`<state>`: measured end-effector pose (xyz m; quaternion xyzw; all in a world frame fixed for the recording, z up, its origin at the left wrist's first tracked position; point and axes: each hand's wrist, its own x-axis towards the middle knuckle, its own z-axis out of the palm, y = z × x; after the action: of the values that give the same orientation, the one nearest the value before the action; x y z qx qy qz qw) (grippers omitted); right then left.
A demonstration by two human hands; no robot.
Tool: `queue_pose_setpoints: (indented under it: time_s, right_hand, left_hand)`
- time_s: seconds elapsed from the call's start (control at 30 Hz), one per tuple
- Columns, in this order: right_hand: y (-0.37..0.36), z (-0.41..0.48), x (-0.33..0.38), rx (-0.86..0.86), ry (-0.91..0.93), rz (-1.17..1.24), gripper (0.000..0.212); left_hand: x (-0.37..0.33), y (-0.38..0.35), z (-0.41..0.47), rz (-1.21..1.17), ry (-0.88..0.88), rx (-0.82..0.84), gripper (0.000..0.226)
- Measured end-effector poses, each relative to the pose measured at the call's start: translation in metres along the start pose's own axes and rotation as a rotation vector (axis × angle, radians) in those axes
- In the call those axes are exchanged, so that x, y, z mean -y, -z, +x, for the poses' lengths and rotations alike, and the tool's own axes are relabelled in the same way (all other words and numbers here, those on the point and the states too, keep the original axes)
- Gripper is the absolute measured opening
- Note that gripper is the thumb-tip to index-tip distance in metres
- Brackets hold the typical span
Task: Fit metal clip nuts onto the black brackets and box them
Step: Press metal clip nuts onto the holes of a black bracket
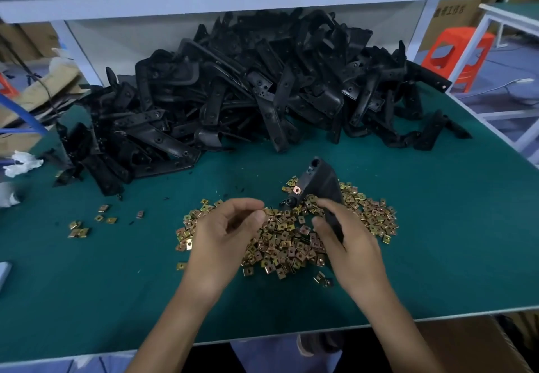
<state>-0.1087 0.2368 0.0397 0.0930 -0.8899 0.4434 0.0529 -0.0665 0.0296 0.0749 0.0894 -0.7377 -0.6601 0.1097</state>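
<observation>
Right hand point(347, 244) grips a black bracket point(325, 181) over the clip nut heap point(291, 241). The bracket's long axis points away, with one nut point(297, 189) seated. Left hand point(224, 232), at the heap's left edge, is curled with fingertips together; whether it pinches anything cannot be told.

carton point(455, 12), at 2 o'clock: one row of dark printed characters on its brown side, too blurred to read. nothing else in view carries legible text, labels or numbers.
</observation>
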Motion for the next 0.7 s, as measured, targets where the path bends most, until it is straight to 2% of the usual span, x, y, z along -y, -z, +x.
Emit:
queue_pose_setpoints:
  time_s: [0.07,0.17,0.23,0.33,0.53,0.7]
  right_hand:
    - [0.002,-0.005,-0.003,0.030,0.010,0.078,0.055]
    - [0.003,-0.021,-0.004,0.100,-0.084,0.283,0.073]
    - [0.001,-0.034,-0.005,0.116,-0.126,0.383,0.060]
    - [-0.002,-0.044,-0.008,0.112,-0.124,0.395,0.046]
    - [-0.004,-0.046,-0.013,0.087,-0.101,0.394,0.047]
    - [-0.005,-0.047,-0.015,0.073,-0.088,0.383,0.047]
  left_hand:
    - [-0.003,0.001,0.001,-0.021,-0.001,-0.001,0.017]
    - [-0.006,0.002,0.004,-0.044,0.000,-0.015,0.019]
    - [-0.005,0.000,0.007,-0.051,0.014,-0.028,0.021]
    - [-0.005,-0.008,0.012,-0.053,0.033,-0.031,0.020]
    - [-0.006,-0.026,0.017,-0.074,0.083,0.027,0.014]
    - [-0.008,-0.027,0.018,-0.182,0.175,0.086,0.017]
